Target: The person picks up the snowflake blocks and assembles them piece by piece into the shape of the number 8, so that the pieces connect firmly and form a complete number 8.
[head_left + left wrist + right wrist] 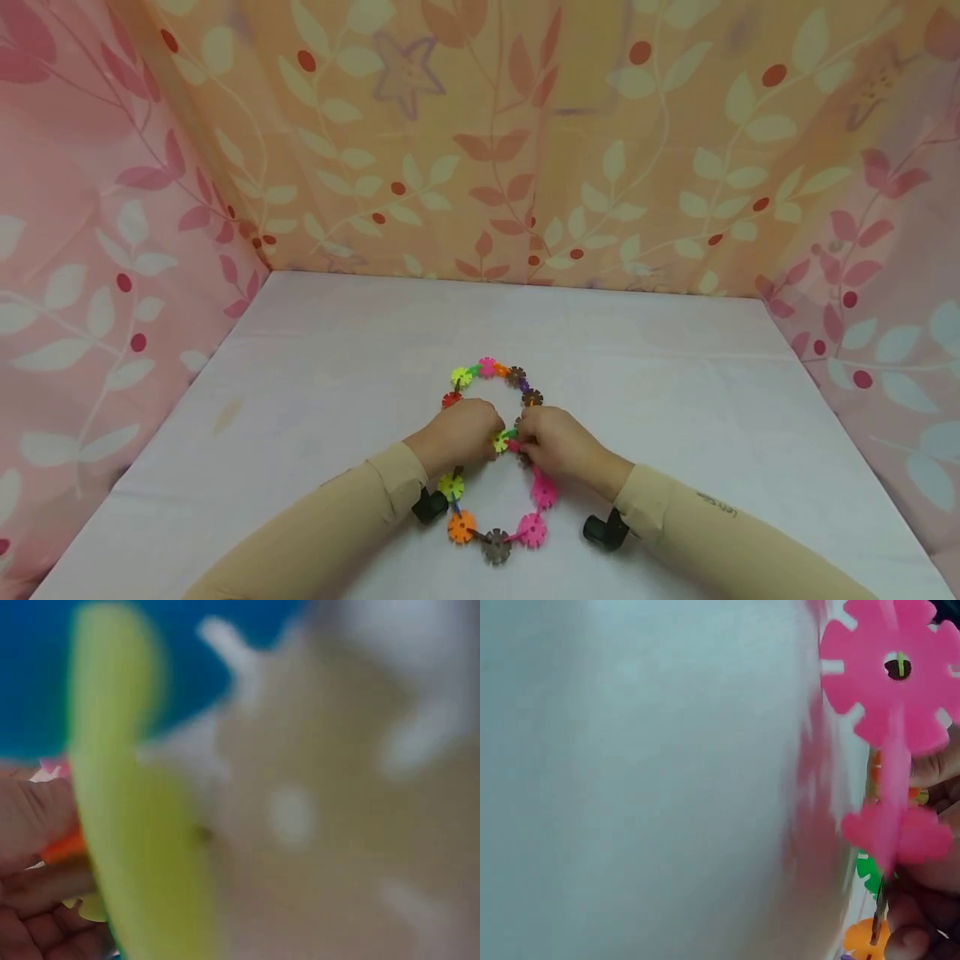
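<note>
A chain of notched plastic snowflake discs lies on the table in two loops, one above the other in the head view. My left hand (pixel 461 435) grips the chain on the left side, its fingertips at a yellow disc (pixel 500 442) in the middle. Opposite it, my right hand (pixel 564 442) pinches the chain beside a small pink disc (pixel 513 447). A yellow-green disc (pixel 142 840) looms blurred in the left wrist view, with an orange disc (pixel 66 846) by the fingers (pixel 34 821). Pink discs (pixel 855 690) hang near the right fingers (pixel 922 907) in the right wrist view.
Orange (pixel 461 527), grey-brown (pixel 496 547) and pink (pixel 532 530) discs form the lower loop's near side. The upper loop's far side holds a pink disc (pixel 487 367). White cloth covers the table (pixel 300 375); flowered curtains (pixel 480 167) stand behind and on both sides.
</note>
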Available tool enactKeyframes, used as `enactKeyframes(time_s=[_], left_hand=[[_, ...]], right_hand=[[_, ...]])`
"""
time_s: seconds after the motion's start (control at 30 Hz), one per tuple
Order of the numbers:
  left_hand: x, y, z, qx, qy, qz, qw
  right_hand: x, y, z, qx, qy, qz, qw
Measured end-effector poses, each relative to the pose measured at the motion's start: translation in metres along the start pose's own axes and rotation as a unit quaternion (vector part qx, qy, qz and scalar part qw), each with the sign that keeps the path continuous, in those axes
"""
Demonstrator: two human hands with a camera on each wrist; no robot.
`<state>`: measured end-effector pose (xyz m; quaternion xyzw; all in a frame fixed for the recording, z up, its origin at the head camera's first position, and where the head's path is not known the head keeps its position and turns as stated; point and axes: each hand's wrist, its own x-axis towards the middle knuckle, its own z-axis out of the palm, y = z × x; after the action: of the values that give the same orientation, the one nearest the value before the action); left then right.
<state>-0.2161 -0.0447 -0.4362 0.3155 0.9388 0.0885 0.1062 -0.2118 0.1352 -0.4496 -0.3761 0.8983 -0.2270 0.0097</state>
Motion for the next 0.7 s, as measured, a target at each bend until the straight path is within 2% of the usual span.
enactKeyframes(time_s=[0.27, 0.43, 0.53, 0.7], left_hand=[[0.0042, -0.0016, 0.0014, 0.006, 0.01, 0.008, 0.9999], [0.0068, -0.0048, 0.0026, 0.021, 0.02, 0.025, 0.9993], [0.0081, -0.0064, 0.0035, 0.039, 0.02, 0.038, 0.9983], [0.0087, -0.0053, 0.0033, 0.07, 0.022, 0.045, 0.9963]], right_hand=[[0.0019, -0.0011, 0.0032, -0.002, 0.041, 0.036, 0.9985], [0.002, -0.0002, 0.0066, -0.019, 0.05, 0.039, 0.9978], [0.0006, 0.0013, 0.0053, -0.026, 0.043, 0.039, 0.998], [-0.0009, 0.0076, -0.0019, -0.022, 0.009, 0.03, 0.9993]])
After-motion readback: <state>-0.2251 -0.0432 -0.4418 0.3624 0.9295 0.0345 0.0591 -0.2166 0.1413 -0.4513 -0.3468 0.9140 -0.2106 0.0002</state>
